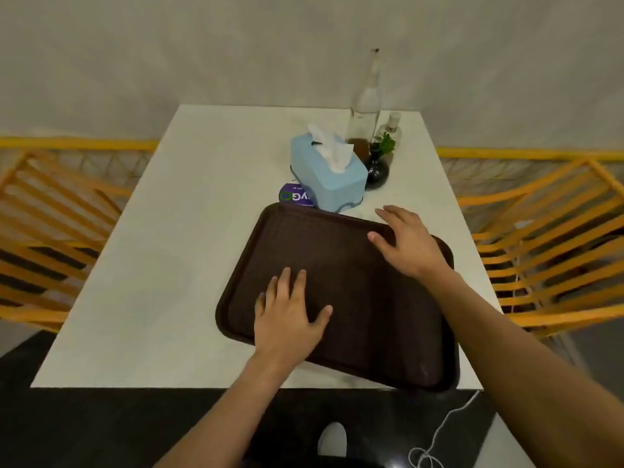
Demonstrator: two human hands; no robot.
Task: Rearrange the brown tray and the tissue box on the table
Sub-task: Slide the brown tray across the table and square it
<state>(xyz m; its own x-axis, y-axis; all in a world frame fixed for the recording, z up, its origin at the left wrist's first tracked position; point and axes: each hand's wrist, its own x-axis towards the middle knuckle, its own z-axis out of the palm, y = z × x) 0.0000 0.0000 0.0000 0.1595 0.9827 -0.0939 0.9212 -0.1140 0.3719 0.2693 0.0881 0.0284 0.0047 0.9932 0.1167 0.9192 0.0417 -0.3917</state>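
Observation:
A dark brown tray [364, 298] lies at an angle on the near right part of the white table [175, 265], with its near right corner at the table's front edge. My left hand [287, 315] rests flat on the tray's left half, fingers spread. My right hand [405, 244] lies flat near the tray's far right corner, fingers apart. A light blue tissue box [329, 175] with white tissue sticking out stands just beyond the tray's far edge, close to it.
A tall glass bottle [364, 106], a small clear bottle [391, 128] and a dark vase with a green plant [378, 163] stand behind the tissue box. A purple round sticker [293, 196] lies beside the box. Orange slatted chairs [547, 251] flank the table. A white cable [439, 434] hangs at the front.

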